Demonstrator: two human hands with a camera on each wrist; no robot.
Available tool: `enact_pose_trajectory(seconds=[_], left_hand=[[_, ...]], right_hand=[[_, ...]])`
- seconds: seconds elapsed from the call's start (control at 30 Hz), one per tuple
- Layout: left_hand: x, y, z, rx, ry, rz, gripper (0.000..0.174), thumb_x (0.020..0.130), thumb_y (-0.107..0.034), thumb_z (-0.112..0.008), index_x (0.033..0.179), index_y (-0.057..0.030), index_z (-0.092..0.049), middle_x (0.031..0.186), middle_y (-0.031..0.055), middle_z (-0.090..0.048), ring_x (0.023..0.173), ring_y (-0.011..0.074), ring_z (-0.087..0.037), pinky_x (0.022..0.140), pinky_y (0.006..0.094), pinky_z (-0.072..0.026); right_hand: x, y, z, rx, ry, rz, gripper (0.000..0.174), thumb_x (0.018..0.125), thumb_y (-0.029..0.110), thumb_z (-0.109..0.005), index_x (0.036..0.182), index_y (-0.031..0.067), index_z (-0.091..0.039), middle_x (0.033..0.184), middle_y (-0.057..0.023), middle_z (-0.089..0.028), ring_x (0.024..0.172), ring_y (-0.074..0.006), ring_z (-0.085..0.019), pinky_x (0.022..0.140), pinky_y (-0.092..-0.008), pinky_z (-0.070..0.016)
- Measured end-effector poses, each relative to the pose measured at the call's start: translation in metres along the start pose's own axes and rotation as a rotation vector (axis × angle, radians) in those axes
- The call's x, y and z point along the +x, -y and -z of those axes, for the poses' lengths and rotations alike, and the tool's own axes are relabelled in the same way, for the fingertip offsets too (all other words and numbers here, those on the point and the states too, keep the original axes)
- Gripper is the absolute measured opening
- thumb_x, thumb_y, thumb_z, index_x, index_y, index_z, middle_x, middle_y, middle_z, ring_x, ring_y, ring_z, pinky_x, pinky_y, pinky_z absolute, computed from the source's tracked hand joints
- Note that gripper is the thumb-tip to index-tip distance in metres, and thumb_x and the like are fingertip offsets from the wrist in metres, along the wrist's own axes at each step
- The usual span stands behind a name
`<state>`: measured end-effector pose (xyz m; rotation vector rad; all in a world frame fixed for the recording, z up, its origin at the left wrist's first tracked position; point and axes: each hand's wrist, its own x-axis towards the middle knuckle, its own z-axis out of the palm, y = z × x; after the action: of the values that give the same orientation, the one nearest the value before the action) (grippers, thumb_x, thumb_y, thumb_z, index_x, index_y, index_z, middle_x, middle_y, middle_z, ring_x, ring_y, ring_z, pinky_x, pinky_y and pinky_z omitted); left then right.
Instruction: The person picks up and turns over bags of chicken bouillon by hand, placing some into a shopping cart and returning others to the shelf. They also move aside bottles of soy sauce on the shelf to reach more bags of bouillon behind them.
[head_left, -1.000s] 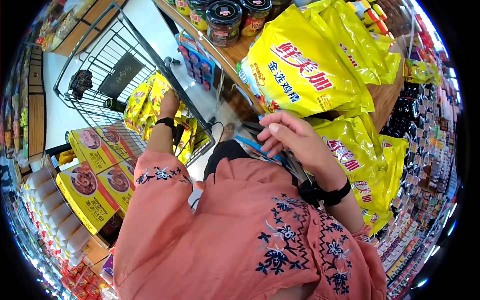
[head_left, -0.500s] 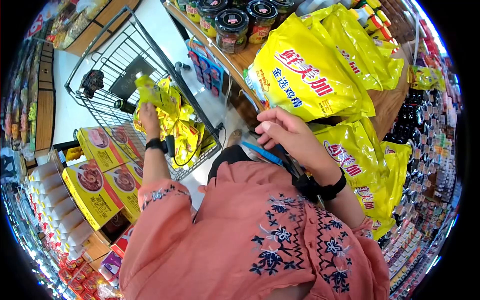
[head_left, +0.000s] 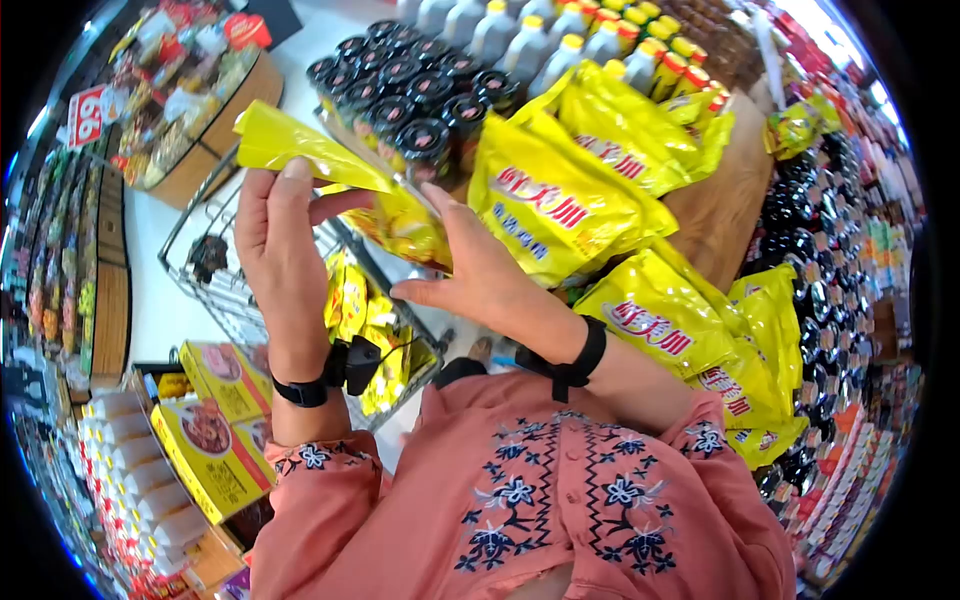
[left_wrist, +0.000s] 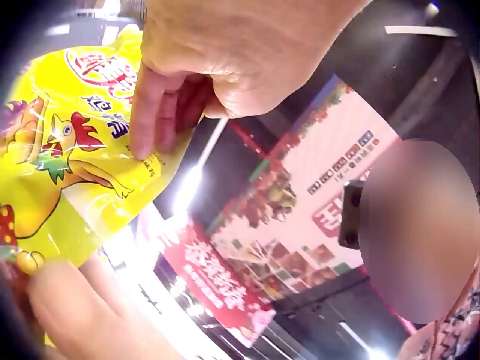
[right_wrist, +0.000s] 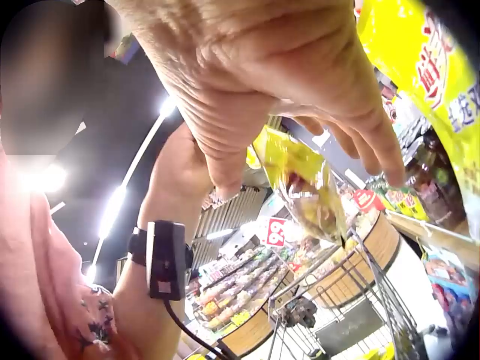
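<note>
Up in front of the chest, my left hand (head_left: 285, 235) pinches a yellow seasoning bag (head_left: 315, 145) by its edge. A rooster picture and a red-lettered brand show on the seasoning bag (left_wrist: 82, 142) in the left wrist view, where the left fingers curl at its edge. Beside the bag's lower end is my right hand (head_left: 495, 265), its thumb spread from its straight fingers. The right wrist view has the seasoning bag (right_wrist: 300, 184) beyond the gap between the right thumb and fingers. Several yellow packets (head_left: 370, 345) lie in the wire cart (head_left: 225, 290) below.
Large yellow bags (head_left: 570, 200) are stacked on a wooden display (head_left: 725, 190) at my right, with dark-lidded jars (head_left: 420, 140) and white bottles (head_left: 525, 45) behind. Boxed goods (head_left: 210, 450) stand left of the cart, and a wood-sided bin (head_left: 215, 145) is farther off.
My left hand has lifted the yellow seasoning bag out of the cart to chest height. The right hand has moved left and forward to the bag. The head view has shifted.
</note>
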<state>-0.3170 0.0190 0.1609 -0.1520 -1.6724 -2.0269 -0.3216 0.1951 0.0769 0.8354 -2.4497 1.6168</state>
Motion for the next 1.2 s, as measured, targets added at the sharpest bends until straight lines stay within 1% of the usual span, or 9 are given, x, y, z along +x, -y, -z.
enact_pose_trajectory(seconds=[0.17, 0.27, 0.4, 0.57, 0.63, 0.67, 0.73, 0.83, 1.2], left_hand=[[0.021, -0.008, -0.081, -0.168, 0.381, -0.032, 0.021, 0.103, -0.014, -0.056, 0.116, 0.0019, -0.062, 0.107, 0.0098, -0.066, 0.099, 0.0188, -0.067, 0.085, 0.0306, -0.0557], [0.045, -0.006, -0.114, 0.224, 0.432, -0.471, 0.029, 0.104, -0.017, -0.056, 0.126, 0.0012, -0.059, 0.118, 0.0078, -0.063, 0.110, 0.0171, -0.060, 0.095, 0.0299, -0.0480], [0.050, 0.018, -0.129, 0.197, 0.373, -0.296, 0.041, 0.102, -0.022, -0.060, 0.134, 0.0029, -0.051, 0.128, 0.0134, -0.059, 0.116, 0.0183, -0.056, 0.101, 0.0316, -0.0440], [0.026, 0.038, -0.155, -0.080, 0.770, 0.206, 0.056, 0.100, -0.032, -0.063, 0.139, 0.0047, -0.048, 0.132, 0.0124, -0.058, 0.121, 0.0159, -0.053, 0.104, 0.0323, -0.0426], [0.018, 0.050, -0.166, -0.197, 0.921, 0.356, 0.060, 0.098, -0.032, -0.065, 0.141, 0.0041, -0.045, 0.131, 0.0103, -0.059, 0.118, 0.0148, -0.055, 0.102, 0.0300, -0.0433], [0.016, 0.056, -0.171, -0.194, 0.937, 0.349, 0.059, 0.097, -0.031, -0.065, 0.140, 0.0040, -0.046, 0.130, 0.0099, -0.059, 0.115, 0.0143, -0.056, 0.101, 0.0294, -0.0439], [0.012, 0.061, -0.179, -0.178, 0.955, 0.372, 0.056, 0.097, -0.030, -0.066, 0.138, 0.0040, -0.048, 0.126, 0.0093, -0.061, 0.112, 0.0132, -0.057, 0.098, 0.0285, -0.0451], [0.005, 0.059, -0.190, -0.186, 0.977, 0.397, 0.053, 0.096, -0.032, -0.067, 0.132, 0.0034, -0.052, 0.122, 0.0085, -0.062, 0.108, 0.0114, -0.057, 0.094, 0.0280, -0.0461], [0.000, 0.066, -0.215, -0.196, 1.044, 0.312, 0.060, 0.094, -0.037, -0.072, 0.132, 0.0029, -0.050, 0.124, 0.0091, -0.060, 0.111, 0.0132, -0.054, 0.096, 0.0282, -0.0430]], right_hand=[[0.002, 0.018, 0.062, 0.297, -0.272, -0.115, 0.057, 0.089, 0.013, -0.073, 0.138, -0.0021, -0.048, 0.122, -0.0100, -0.065, 0.112, -0.0187, -0.063, 0.097, -0.0347, -0.0503], [-0.009, 0.027, 0.099, 0.833, -0.304, -0.246, 0.044, 0.094, 0.014, -0.068, 0.133, -0.0006, -0.053, 0.121, -0.0080, -0.066, 0.107, -0.0164, -0.065, 0.094, -0.0337, -0.0529], [-0.036, 0.032, 0.146, 0.923, -0.406, -0.248, 0.039, 0.095, 0.017, -0.068, 0.129, 0.0004, -0.059, 0.119, -0.0065, -0.068, 0.102, -0.0151, -0.066, 0.091, -0.0318, -0.0530], [-0.063, 0.035, 0.175, 1.043, -0.477, -0.230, 0.043, 0.094, 0.021, -0.069, 0.130, 0.0001, -0.059, 0.121, -0.0083, -0.069, 0.105, -0.0159, -0.068, 0.093, -0.0323, -0.0537], [-0.077, 0.046, 0.184, 0.809, -0.527, -0.111, 0.040, 0.095, 0.021, -0.068, 0.128, 0.0005, -0.061, 0.120, -0.0084, -0.070, 0.104, -0.0157, -0.069, 0.092, -0.0318, -0.0544], [-0.088, 0.050, 0.187, 0.607, -0.535, 0.028, 0.039, 0.095, 0.021, -0.068, 0.128, 0.0004, -0.061, 0.120, -0.0084, -0.070, 0.103, -0.0158, -0.069, 0.092, -0.0317, -0.0546], [-0.088, 0.053, 0.198, 0.855, -0.462, -0.236, 0.037, 0.097, 0.023, -0.065, 0.125, 0.0000, -0.063, 0.117, -0.0082, -0.070, 0.101, -0.0151, -0.069, 0.089, -0.0307, -0.0553], [-0.094, 0.046, 0.208, 0.862, -0.488, -0.361, 0.036, 0.098, 0.024, -0.063, 0.125, -0.0002, -0.063, 0.117, -0.0083, -0.070, 0.101, -0.0148, -0.069, 0.087, -0.0299, -0.0554], [-0.115, 0.028, 0.226, 0.588, -0.622, -0.433, 0.040, 0.096, 0.027, -0.069, 0.127, 0.0026, -0.061, 0.116, -0.0039, -0.069, 0.097, -0.0099, -0.066, 0.085, -0.0263, -0.0540]])
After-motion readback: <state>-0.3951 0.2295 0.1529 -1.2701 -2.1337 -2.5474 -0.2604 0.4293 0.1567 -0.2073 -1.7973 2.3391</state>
